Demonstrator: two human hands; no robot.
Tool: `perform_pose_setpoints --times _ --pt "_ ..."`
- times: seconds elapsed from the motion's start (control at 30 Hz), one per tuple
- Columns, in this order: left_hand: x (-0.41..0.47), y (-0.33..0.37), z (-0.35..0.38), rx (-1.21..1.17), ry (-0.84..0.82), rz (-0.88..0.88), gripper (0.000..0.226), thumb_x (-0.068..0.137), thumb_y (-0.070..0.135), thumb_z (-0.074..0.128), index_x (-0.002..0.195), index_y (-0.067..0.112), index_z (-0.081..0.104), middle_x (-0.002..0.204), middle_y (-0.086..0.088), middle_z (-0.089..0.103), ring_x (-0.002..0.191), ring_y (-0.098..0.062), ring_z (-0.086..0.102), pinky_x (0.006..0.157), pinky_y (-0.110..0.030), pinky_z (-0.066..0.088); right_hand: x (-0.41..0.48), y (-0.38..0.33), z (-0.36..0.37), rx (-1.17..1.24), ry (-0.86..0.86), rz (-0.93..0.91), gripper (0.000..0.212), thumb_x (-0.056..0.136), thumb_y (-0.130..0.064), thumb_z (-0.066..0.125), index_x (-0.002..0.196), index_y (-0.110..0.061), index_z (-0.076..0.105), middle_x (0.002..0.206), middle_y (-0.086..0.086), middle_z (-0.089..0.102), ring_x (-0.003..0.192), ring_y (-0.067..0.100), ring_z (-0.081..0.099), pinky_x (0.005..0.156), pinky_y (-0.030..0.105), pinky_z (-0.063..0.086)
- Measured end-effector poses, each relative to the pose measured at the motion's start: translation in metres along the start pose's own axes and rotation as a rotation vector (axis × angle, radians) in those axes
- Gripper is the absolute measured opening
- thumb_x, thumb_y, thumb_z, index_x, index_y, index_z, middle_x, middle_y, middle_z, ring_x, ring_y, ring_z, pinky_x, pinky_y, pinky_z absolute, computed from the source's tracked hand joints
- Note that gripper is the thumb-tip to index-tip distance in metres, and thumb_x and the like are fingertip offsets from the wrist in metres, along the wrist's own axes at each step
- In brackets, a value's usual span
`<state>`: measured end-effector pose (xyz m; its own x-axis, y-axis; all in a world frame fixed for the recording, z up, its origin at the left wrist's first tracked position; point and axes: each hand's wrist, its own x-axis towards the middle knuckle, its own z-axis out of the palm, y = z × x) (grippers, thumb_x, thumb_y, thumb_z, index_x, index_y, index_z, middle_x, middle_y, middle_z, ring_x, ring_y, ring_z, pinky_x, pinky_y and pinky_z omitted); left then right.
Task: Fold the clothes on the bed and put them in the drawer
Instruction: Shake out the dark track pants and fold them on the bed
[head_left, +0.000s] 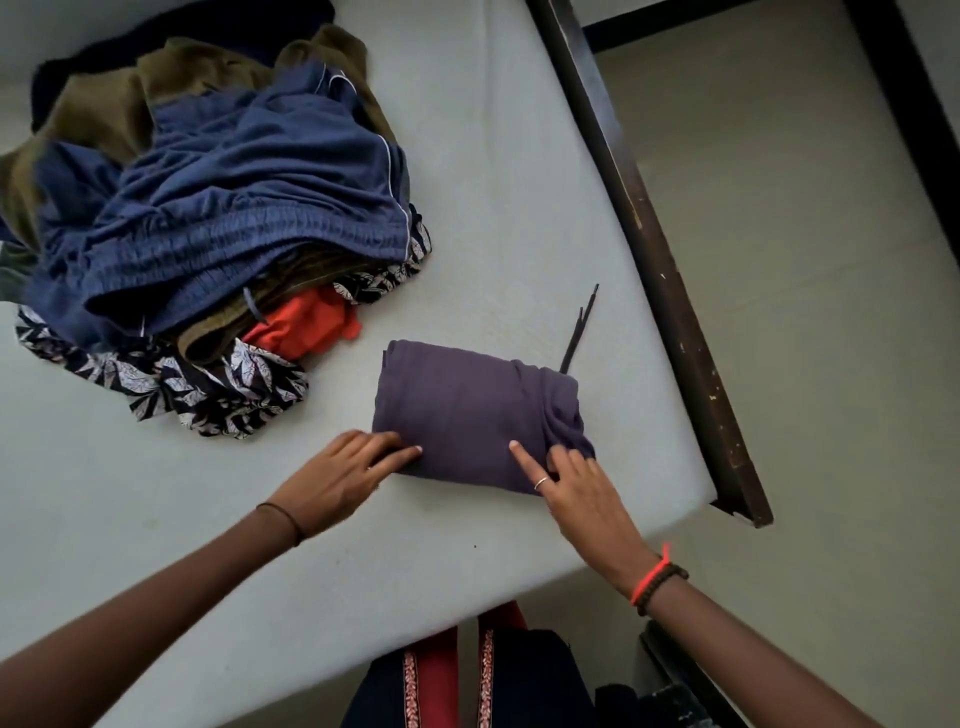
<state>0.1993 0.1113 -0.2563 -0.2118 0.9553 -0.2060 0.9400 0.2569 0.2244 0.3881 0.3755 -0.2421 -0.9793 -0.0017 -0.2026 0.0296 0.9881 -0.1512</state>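
A folded purple garment (462, 410) lies on the pale grey bed (493, 182) near its right corner, with a dark drawstring (579, 330) poking out behind it. My left hand (343, 470) rests flat against the garment's near left edge, fingertips touching the fabric. My right hand (566, 480) presses on the near right part, index finger stretched onto the cloth and the other fingers curled at the bunched end. Neither hand lifts it. A heap of unfolded clothes (218, 208) sits at the left: blue shorts on top, olive, orange and leaf-print pieces beneath.
The dark wooden bed frame rail (654, 249) runs along the bed's right side, with grey floor (810, 260) beyond it. Below the bed's near edge I see my own dark and red clothing (467, 675) and a dark object (670, 696) at the bottom right.
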Motion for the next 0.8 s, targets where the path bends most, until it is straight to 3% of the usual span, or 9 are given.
perform_pose_setpoints --times 0.07,0.13,0.2,0.3,0.4,0.53,0.6,0.7,0.8 --pt "0.004 0.007 0.004 -0.088 -0.051 -0.04 0.045 0.087 0.039 0.053 0.126 0.017 0.051 0.114 -0.005 0.058 0.095 -0.023 0.062 0.088 -0.028 0.034 0.001 -0.004 0.005 0.073 -0.063 0.048 0.079 0.07 -0.018 0.072 0.142 -0.017 0.041 0.087 0.003 0.045 0.072 0.019 0.044 0.063 0.031 0.046" --pt "0.023 0.009 -0.009 -0.169 0.001 -0.071 0.036 0.094 0.043 0.04 0.115 0.018 0.056 0.106 -0.002 0.058 0.086 -0.022 0.062 0.08 -0.028 0.036 0.012 -0.008 -0.004 0.177 -0.012 0.081 0.057 0.078 -0.036 0.064 0.13 -0.015 0.053 0.088 0.002 0.048 0.074 0.019 0.047 0.064 0.033 0.049" --pt "0.051 0.002 -0.024 -0.21 0.072 -0.1 0.036 0.096 0.041 0.036 0.109 0.015 0.057 0.104 -0.004 0.058 0.084 -0.024 0.06 0.076 -0.029 0.036 0.032 -0.008 -0.021 0.283 0.112 0.118 0.037 0.086 -0.037 0.05 0.114 -0.014 0.062 0.09 0.004 0.051 0.078 0.02 0.05 0.068 0.033 0.048" --pt "0.103 -0.025 -0.045 -0.305 0.025 -0.157 0.059 0.086 0.057 0.041 0.122 0.011 0.052 0.122 -0.008 0.055 0.106 -0.027 0.056 0.088 -0.03 0.034 0.082 0.004 -0.038 0.431 0.156 0.167 0.034 0.088 -0.033 0.055 0.113 -0.012 0.061 0.106 0.006 0.056 0.097 0.023 0.052 0.085 0.034 0.045" --pt "0.15 -0.049 -0.059 -0.478 -0.373 -0.276 0.095 0.066 0.073 0.056 0.141 0.02 0.033 0.139 -0.003 0.046 0.125 -0.022 0.046 0.105 -0.033 0.032 0.144 0.021 -0.043 0.647 -0.17 0.21 0.054 0.082 -0.039 0.069 0.125 -0.011 0.053 0.122 0.005 0.055 0.118 0.021 0.048 0.1 0.033 0.04" --pt "0.186 -0.065 -0.055 -0.43 -0.857 -0.342 0.11 0.057 0.064 0.077 0.146 0.027 0.023 0.144 0.003 0.039 0.132 -0.02 0.039 0.109 -0.036 0.035 0.198 0.028 -0.034 0.852 -0.634 0.259 0.071 0.073 -0.045 0.078 0.126 -0.014 0.042 0.116 0.003 0.061 0.106 0.018 0.059 0.093 0.034 0.048" --pt "0.189 -0.065 -0.052 -0.39 -0.92 -0.353 0.112 0.054 0.064 0.078 0.145 0.026 0.025 0.143 0.004 0.04 0.13 -0.02 0.041 0.108 -0.04 0.038 0.207 0.029 -0.029 0.831 -0.728 0.235 0.075 0.067 -0.05 0.08 0.122 -0.017 0.041 0.112 0.003 0.062 0.099 0.017 0.062 0.089 0.036 0.051" --pt "0.181 -0.06 -0.046 -0.366 -0.868 -0.289 0.078 0.058 0.06 0.079 0.119 0.021 0.052 0.121 0.0 0.059 0.105 -0.02 0.057 0.091 -0.034 0.048 0.195 0.033 -0.024 0.678 -0.873 0.145 0.071 0.058 -0.063 0.079 0.111 -0.022 0.055 0.103 -0.006 0.066 0.092 0.012 0.064 0.086 0.032 0.052" --pt "0.168 -0.051 -0.044 -0.366 -0.756 -0.219 0.059 0.064 0.054 0.078 0.105 0.017 0.059 0.11 -0.005 0.061 0.096 -0.021 0.057 0.08 -0.03 0.048 0.168 0.044 -0.017 0.693 -0.937 0.14 0.06 0.053 -0.065 0.08 0.099 -0.028 0.065 0.097 -0.011 0.07 0.087 0.01 0.067 0.083 0.031 0.055"
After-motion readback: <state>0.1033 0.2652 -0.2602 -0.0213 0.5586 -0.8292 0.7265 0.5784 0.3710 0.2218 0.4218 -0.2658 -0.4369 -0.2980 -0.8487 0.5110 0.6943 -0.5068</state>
